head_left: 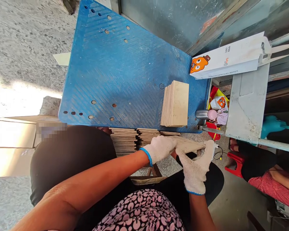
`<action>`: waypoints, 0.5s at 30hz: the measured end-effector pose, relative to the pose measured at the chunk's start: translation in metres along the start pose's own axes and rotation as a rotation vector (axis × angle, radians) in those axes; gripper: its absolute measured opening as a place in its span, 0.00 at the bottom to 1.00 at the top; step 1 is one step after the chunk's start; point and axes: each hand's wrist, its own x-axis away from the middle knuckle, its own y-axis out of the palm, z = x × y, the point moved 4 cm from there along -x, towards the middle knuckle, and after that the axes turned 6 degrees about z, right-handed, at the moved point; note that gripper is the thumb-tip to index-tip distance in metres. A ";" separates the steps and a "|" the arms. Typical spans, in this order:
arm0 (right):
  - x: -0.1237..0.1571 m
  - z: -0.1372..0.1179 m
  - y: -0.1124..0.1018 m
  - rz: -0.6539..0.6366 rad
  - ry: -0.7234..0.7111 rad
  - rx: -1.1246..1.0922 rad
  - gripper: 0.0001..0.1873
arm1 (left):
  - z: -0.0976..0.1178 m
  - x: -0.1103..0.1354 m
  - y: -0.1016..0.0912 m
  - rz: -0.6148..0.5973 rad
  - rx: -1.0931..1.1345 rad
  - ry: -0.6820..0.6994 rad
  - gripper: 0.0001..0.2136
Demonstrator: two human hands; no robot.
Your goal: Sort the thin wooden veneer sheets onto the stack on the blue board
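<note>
Head view shows me a thin, pale board (pixel 190 145) just off the near edge of the blue table (pixel 125 73). I see cardboard (pixel 12 133) left of the table, stacked boards (pixel 180 104) on its right part, a white bag (pixel 236 56) at its right end. Gloved left hand (pixel 162 149) grips the board; gloved right hand (pixel 195 170), thumb spread, holds it too.

Desk (pixel 125 70): open passage across left and middle. Board stack (pixel 180 104) blocks near right; paper bag (pixel 231 59) bars far right corner.
</note>
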 end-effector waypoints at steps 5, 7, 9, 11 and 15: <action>-0.012 -0.001 0.020 0.052 -0.132 -0.245 0.61 | -0.006 -0.001 -0.013 0.072 0.018 0.009 0.16; -0.016 0.003 0.034 -0.006 -0.135 -0.218 0.60 | -0.006 -0.001 -0.020 0.103 0.051 0.014 0.16; -0.017 0.008 0.047 -0.064 -0.085 -0.090 0.60 | -0.007 -0.001 -0.025 0.123 0.106 0.003 0.16; -0.017 0.011 0.056 -0.086 -0.039 0.045 0.62 | -0.009 -0.001 -0.028 0.136 0.171 -0.028 0.16; -0.020 0.006 0.060 -0.056 0.011 0.169 0.62 | -0.014 -0.002 -0.029 0.185 0.257 -0.081 0.17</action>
